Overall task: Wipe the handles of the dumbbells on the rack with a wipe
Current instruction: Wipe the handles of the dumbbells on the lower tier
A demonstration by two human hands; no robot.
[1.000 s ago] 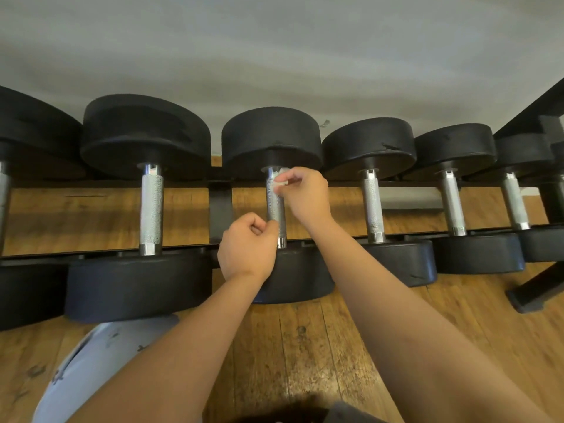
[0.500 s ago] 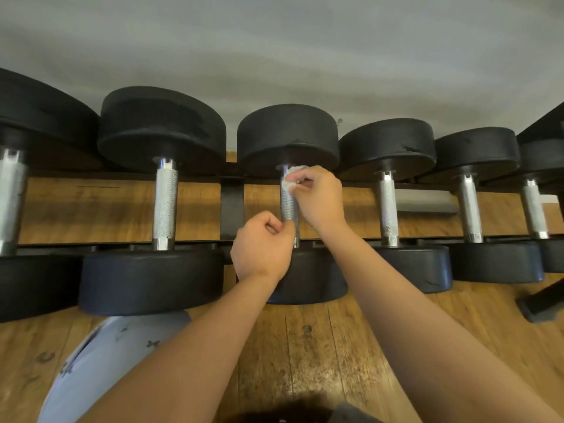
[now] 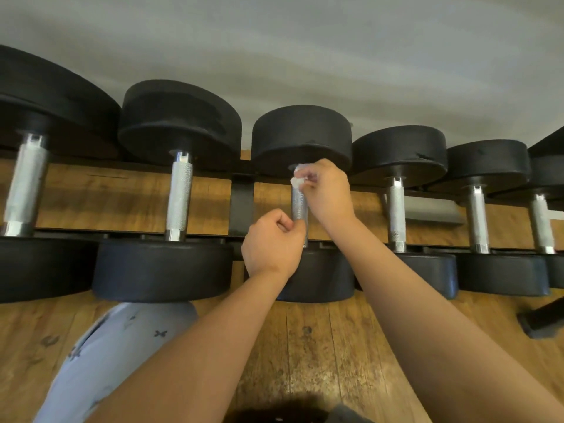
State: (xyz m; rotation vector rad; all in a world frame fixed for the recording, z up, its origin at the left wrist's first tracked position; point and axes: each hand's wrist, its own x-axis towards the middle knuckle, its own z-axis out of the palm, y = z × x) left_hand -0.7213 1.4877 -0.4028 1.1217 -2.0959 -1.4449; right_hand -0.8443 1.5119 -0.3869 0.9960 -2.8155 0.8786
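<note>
Found right hand (image 3: 328,193) pinching wipe (image 3: 297,178) against far end of third dumbbell's handle (image 3: 299,206), at rear edge of rack (image 3: 241,196) — no travel along it since a second ago. Found left hand (image 3: 273,242) curled round near end. Judged wiping barely advanced — next handle (image 3: 396,209) pending.

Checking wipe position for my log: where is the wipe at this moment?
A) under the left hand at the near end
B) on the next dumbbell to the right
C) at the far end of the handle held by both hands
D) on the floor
C: the right hand pinches the wipe against the far end of the handle, while the left hand grips the near end.
</note>
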